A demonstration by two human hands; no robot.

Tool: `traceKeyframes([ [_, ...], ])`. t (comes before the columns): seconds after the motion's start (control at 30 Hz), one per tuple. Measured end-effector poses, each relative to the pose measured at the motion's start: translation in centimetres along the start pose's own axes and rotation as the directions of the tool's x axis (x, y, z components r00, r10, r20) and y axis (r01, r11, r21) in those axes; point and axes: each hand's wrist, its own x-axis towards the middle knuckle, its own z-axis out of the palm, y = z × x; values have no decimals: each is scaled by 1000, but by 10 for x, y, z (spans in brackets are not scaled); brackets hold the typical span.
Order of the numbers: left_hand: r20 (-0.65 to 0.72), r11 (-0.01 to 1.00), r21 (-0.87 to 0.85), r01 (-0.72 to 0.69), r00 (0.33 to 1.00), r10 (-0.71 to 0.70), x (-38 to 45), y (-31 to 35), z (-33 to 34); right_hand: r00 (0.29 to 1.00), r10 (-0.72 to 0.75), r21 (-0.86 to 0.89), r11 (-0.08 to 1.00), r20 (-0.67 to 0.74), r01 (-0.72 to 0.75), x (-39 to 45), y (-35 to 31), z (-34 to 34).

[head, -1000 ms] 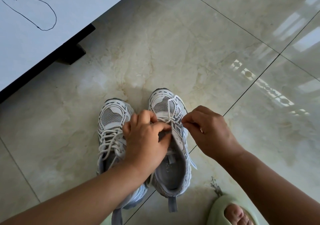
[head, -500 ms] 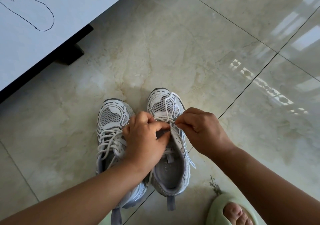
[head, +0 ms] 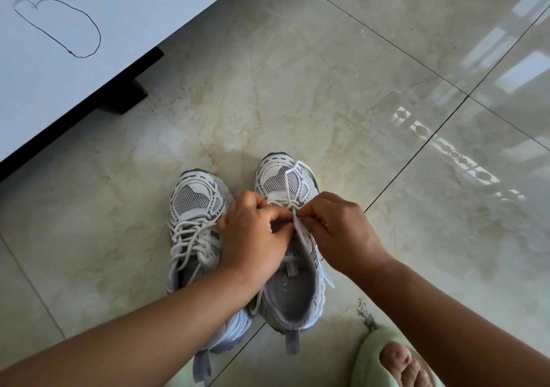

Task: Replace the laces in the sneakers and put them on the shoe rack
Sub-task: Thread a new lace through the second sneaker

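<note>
right hand drawn closer to left hand, both grips still pinching lace on right sneaker

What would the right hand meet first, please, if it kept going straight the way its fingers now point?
The right hand points leftward across the right-side white mesh sneaker, pinching its cream lace. Just beyond lie the left hand's fingertips, so it would probably meet those first, though depth is unclear.

Both forearms are bare, with no sleeves showing. The left hand and right hand wear no gloves. Below and right of the hands, a bare-toed foot sits in a pale green open-toe slipper.
</note>
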Motion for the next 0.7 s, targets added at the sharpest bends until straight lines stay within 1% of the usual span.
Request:
traceKeyframes([
  [0.1,-12,1000,14,0,1000,0,1,1,1,999,-30,-14,999,-30,29,1,-4,-4],
  [0.17,-39,1000,-4,-23,999,22,2,2,1,999,26,-1,1000,-19,-26,-1,-11,-8],
  [0.23,-48,998,-43,-51,998,49,3,1,0,996,72,-15,997,53,-72,-7,-18,-10],
  [0.3,-33,990,-83,-116,993,113,5,-1,-2,983,97,-81,993,155,-85,-13,-22,-7],
  [0.33,-16,983,-93,-157,988,156,6,-2,-5,978,114,-113,989,173,-95,-16,-21,-4],
  [0.4,23,969,-52,-240,970,242,7,0,-13,976,192,-125,976,103,-179,-20,-21,-1],
  [0.47,28,956,2,-293,956,293,5,1,-23,962,272,-109,957,23,-268,-23,-23,2],
  [0.6,-21,958,69,-279,959,281,-2,-9,-38,951,308,-96,947,3,-306,-26,-29,7],
  [0.7,-53,975,57,-214,975,217,-6,-19,-46,940,339,-59,938,-32,-340,-29,-27,9],
])
